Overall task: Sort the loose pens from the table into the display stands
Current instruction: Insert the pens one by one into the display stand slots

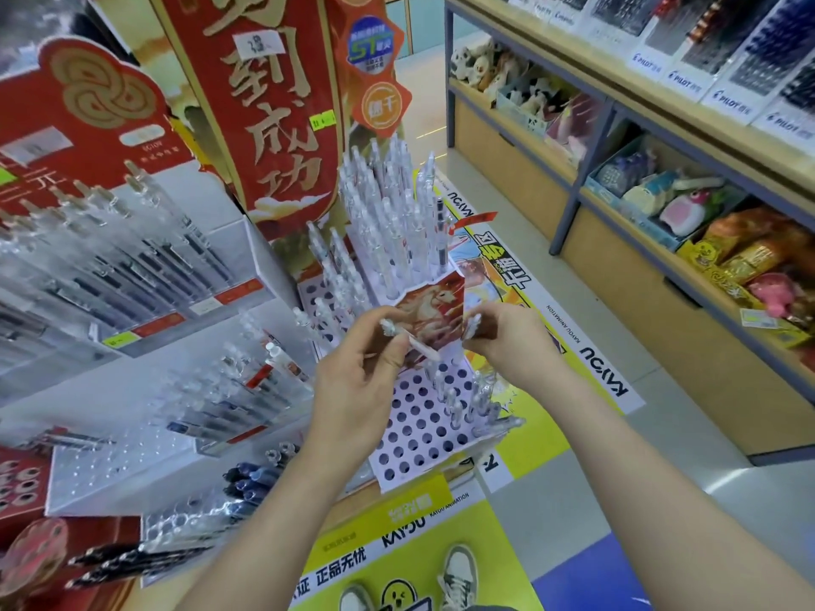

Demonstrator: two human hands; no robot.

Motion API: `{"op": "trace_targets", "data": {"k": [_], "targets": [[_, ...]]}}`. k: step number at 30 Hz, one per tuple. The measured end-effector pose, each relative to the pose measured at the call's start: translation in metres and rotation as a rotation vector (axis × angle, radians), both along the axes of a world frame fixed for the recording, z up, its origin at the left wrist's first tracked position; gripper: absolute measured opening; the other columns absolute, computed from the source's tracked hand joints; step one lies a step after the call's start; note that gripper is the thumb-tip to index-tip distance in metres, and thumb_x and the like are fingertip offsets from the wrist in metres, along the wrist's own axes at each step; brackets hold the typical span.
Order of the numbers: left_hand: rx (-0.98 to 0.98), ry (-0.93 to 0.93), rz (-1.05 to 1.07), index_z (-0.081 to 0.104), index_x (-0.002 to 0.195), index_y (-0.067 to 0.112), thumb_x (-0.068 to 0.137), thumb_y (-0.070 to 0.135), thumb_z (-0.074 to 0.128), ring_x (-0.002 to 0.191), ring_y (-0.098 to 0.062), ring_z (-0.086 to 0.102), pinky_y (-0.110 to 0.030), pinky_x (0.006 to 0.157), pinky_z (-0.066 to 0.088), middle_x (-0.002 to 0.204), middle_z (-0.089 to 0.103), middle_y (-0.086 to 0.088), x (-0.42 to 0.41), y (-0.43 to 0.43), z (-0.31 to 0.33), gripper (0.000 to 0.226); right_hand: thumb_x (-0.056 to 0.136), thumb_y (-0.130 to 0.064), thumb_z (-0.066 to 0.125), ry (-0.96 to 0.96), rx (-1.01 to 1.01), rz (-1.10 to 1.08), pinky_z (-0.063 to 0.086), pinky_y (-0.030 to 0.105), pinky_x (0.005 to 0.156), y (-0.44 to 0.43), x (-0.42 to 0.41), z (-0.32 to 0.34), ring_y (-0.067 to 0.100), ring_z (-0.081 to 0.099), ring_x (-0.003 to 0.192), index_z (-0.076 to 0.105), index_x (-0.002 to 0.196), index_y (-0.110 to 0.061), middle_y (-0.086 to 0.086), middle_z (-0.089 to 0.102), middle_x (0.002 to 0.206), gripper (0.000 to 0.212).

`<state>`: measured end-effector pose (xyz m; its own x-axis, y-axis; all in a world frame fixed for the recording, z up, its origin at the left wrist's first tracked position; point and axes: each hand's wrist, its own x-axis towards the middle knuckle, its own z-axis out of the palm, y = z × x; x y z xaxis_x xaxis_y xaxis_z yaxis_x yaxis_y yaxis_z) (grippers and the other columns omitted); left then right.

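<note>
2 slim translucent white pens (414, 344) in hands (353, 385)

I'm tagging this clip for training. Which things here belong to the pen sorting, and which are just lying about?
Job: left hand, clear pen it pinches, right hand, second pen, holed stand, loose blue pens.
Lying about: red banner, plush toys, Pilot racks, floor sticker.

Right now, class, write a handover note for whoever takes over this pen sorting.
Left hand pinches a clear pen; right hand pinches a second clear pen, both over the holed display stand.
Done: back tier pens fill their holes; a few front pens stand at right.
Left: slot both held pens into free holes, then the dark blue pens lying left of the stand.
</note>
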<state>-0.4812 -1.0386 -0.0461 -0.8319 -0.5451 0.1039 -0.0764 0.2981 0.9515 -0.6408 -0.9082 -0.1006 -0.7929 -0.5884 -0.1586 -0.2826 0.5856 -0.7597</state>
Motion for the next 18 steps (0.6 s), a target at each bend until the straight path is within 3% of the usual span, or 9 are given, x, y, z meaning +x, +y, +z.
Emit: {"op": "trace_targets", "data": {"k": [2,6,9,11,14,18], "targets": [[-0.066,-0.014,0.004,0.059,0.11,0.041,0.092,0.037,0.057,0.094,-0.01,0.069,-0.046,0.082,0.057,0.094,0.071,0.01,-0.002,0.001,-0.001,0.019,0.084,-0.01,0.074,-0.017,0.018,0.004,0.048,0.024,0.068,-0.002,0.004,-0.005,0.006,0.062,0.074,0.063,0.098,-0.016,-0.008,0.066,0.08,0.019],[-0.307,-0.023,-0.008,0.061,0.11,0.031,0.091,0.016,0.065,0.083,0.004,0.067,-0.021,0.079,0.056,0.091,0.069,0.02,-0.009,0.003,-0.001,0.025,0.079,-0.011,0.077,-0.02,0.001,0.032,0.054,0.035,0.079,-0.003,0.006,-0.023,0.019,0.067,0.083,0.068,0.082,-0.019,-0.001,0.071,0.083,0.013],[-0.416,-0.015,-0.05,0.067,0.111,0.015,0.091,0.017,0.064,0.081,-0.008,0.068,-0.029,0.077,0.058,0.093,0.071,0.004,-0.014,0.001,-0.007,0.02,0.08,-0.014,0.078,-0.043,-0.002,0.029,0.052,0.032,0.075,-0.003,0.005,-0.025,0.019,0.065,0.08,0.068,0.076,-0.021,-0.001,0.069,0.08,0.013],[-0.481,-0.029,-0.068,0.068,0.112,0.015,0.092,0.024,0.06,0.08,-0.013,0.067,-0.034,0.074,0.057,0.093,0.071,0.003,-0.018,-0.001,-0.014,0.023,0.081,-0.012,0.077,-0.056,-0.014,0.059,0.05,0.028,0.074,-0.003,0.003,-0.026,0.018,0.065,0.08,0.067,0.075,-0.024,-0.002,0.069,0.08,0.016],[-0.604,-0.07,-0.079,0.07,0.11,0.017,0.093,0.027,0.058,0.074,-0.014,0.065,-0.03,0.069,0.052,0.086,0.071,0.004,-0.023,-0.004,-0.024,0.023,0.082,-0.014,0.076,-0.115,-0.032,0.092,0.045,0.017,0.073,0.001,-0.001,-0.026,0.013,0.065,0.084,0.073,0.093,-0.018,-0.004,0.071,0.091,0.012],[-0.661,-0.09,-0.099,0.07,0.107,0.016,0.095,0.023,0.057,0.065,-0.012,0.058,-0.031,0.063,0.047,0.075,0.068,0.002,-0.028,-0.004,-0.035,0.019,0.084,-0.023,0.076,-0.225,-0.221,0.043,0.053,0.024,0.079,0.01,-0.001,-0.013,0.01,0.067,0.087,0.075,0.104,-0.019,-0.006,0.074,0.098,0.021]]}}
